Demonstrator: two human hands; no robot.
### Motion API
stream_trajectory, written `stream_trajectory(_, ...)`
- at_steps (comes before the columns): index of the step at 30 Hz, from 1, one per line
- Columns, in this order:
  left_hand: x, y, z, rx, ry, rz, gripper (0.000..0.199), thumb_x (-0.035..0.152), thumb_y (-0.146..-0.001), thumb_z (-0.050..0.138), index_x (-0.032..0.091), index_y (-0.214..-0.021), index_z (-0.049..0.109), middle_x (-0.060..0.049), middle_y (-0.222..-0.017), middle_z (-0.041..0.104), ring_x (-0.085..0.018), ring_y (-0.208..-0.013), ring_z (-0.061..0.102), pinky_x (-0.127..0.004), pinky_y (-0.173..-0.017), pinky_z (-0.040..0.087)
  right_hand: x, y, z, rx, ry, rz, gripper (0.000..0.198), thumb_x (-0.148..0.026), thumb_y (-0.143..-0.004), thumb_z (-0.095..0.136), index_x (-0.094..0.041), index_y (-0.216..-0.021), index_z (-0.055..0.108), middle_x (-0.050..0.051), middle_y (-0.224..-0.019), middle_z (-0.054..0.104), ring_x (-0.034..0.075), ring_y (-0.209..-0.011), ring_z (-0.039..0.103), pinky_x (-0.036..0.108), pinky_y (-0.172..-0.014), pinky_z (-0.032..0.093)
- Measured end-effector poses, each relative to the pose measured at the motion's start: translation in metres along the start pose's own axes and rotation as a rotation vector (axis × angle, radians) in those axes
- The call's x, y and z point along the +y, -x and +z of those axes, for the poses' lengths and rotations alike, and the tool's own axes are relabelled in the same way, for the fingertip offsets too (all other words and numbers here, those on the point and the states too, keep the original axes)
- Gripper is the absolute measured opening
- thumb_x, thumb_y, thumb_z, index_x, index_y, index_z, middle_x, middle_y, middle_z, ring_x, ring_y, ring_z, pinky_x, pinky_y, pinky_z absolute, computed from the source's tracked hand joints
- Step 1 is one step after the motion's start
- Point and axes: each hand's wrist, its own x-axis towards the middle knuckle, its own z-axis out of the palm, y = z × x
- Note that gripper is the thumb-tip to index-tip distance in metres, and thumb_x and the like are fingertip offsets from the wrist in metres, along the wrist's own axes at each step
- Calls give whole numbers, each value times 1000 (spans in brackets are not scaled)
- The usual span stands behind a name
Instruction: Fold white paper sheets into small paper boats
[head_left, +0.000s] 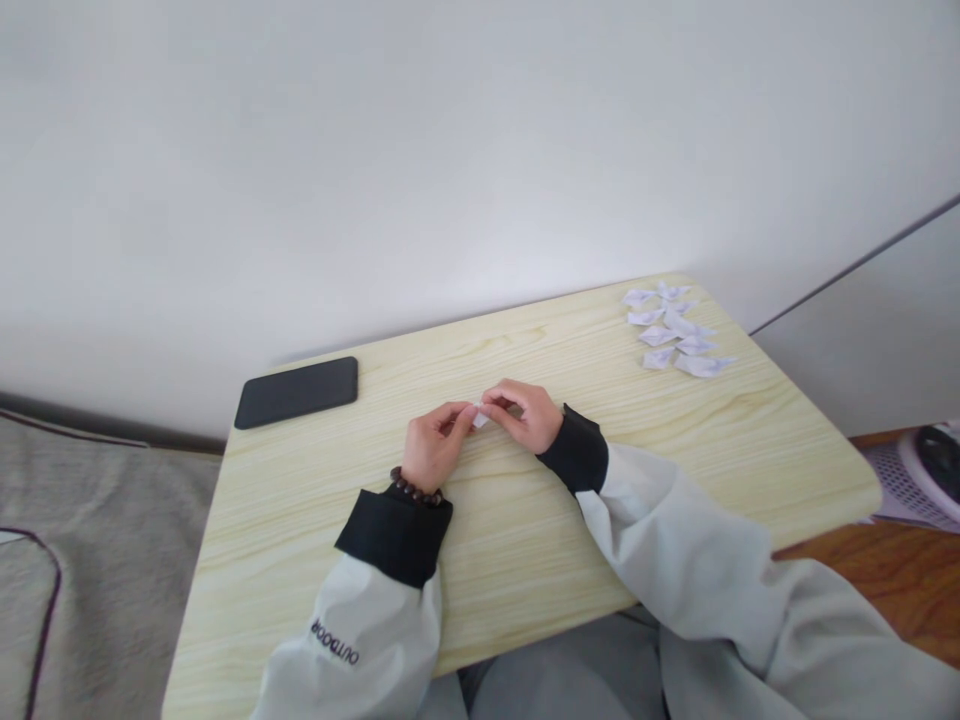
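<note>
A small piece of white folded paper (480,418) is pinched between my two hands, just over the middle of the table. My left hand (435,445) grips its left side with thumb and fingertips; a dark bead bracelet circles that wrist. On the other side, my right hand (525,412) holds it between thumb and index finger. Fingers cover much of the paper, so its full shape is hidden. Several white folded paper pieces (679,330) with pointed ends lie grouped at the table's far right.
The light wood-grain table (517,560) stands against a white wall (480,160). A black phone (298,392) lies at its far left corner. Grey fabric (127,540) spreads beyond the left edge. Right of the table, a purple perforated basket (904,485) sits low down.
</note>
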Motion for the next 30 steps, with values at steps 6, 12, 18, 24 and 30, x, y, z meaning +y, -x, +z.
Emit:
stream_trajectory(6, 0, -1, 1, 30, -27, -14, 27, 38, -81, 54, 16, -80, 69, -1, -63, 66, -14, -60, 61, -22, -60, 47, 0, -2, 2, 31, -23, 78, 18, -31, -85, 52, -16, -78, 60, 4, -73, 64, 12, -66, 57, 24, -64, 46)
stream_trajectory(12, 0, -2, 3, 92, 89, -28, 26, 39, -79, 56, 16, -81, 67, -4, -79, 67, -12, -62, 60, -22, -57, 49, 2, -1, 4, 25, -140, 159, 19, -35, -79, 60, -17, -84, 57, 1, -71, 64, 11, -61, 57, 23, -59, 48)
stream_trajectory(18, 2, -1, 4, 122, 157, -91, 25, 38, -75, 61, 15, -83, 68, -3, -79, 70, -11, -57, 60, -23, -57, 51, 5, 1, 6, 16, -145, 159, 18, -33, -76, 62, -17, -82, 56, 0, -70, 62, 10, -61, 58, 24, -63, 50)
stream_trajectory(24, -2, -2, 4, 127, 170, -93, 26, 38, -73, 65, 15, -84, 68, -3, -79, 69, -11, -56, 60, -22, -56, 50, 5, 1, 6, 2, -134, 183, 13, -28, -77, 58, -17, -82, 54, 0, -70, 62, 10, -60, 59, 23, -62, 50)
stream_trajectory(30, -3, -3, 4, 143, 151, -131, 29, 41, -72, 65, 14, -83, 67, -4, -78, 69, -11, -53, 59, -22, -53, 49, 6, -1, 7, -18, -82, 146, 9, -27, -79, 54, -18, -81, 53, -1, -67, 59, 10, -57, 54, 22, -58, 47)
